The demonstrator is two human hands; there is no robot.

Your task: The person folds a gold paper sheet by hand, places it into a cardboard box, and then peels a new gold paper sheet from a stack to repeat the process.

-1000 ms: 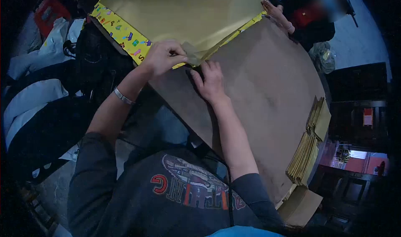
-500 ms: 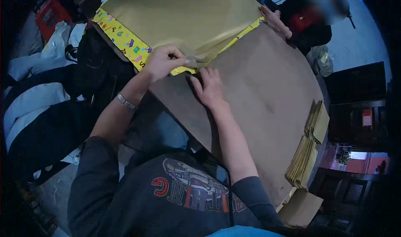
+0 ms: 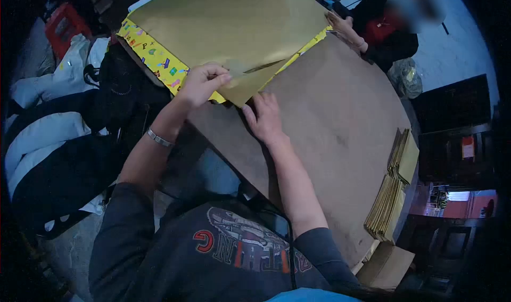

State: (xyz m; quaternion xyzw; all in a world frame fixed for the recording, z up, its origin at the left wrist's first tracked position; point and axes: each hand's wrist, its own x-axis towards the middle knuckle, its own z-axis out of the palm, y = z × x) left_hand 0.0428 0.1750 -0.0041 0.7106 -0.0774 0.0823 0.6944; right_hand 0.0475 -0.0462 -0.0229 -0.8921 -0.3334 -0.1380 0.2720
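Looks early: large gold paper sheet [image 3: 229,25], upper centre over yellow printed wrapping paper [image 3: 154,54], has only its near corner lifted, left hand [image 3: 202,83] pinching it, right hand [image 3: 264,118] open flat on brown cardboard surface [image 3: 340,121] beside it.

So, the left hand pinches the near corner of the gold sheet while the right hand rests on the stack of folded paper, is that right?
Not quite: the head view shows the right hand flat on the brown tabletop by that corner; the stack of folded paper lies untouched at the table's right edge. The left hand does pinch the gold sheet.
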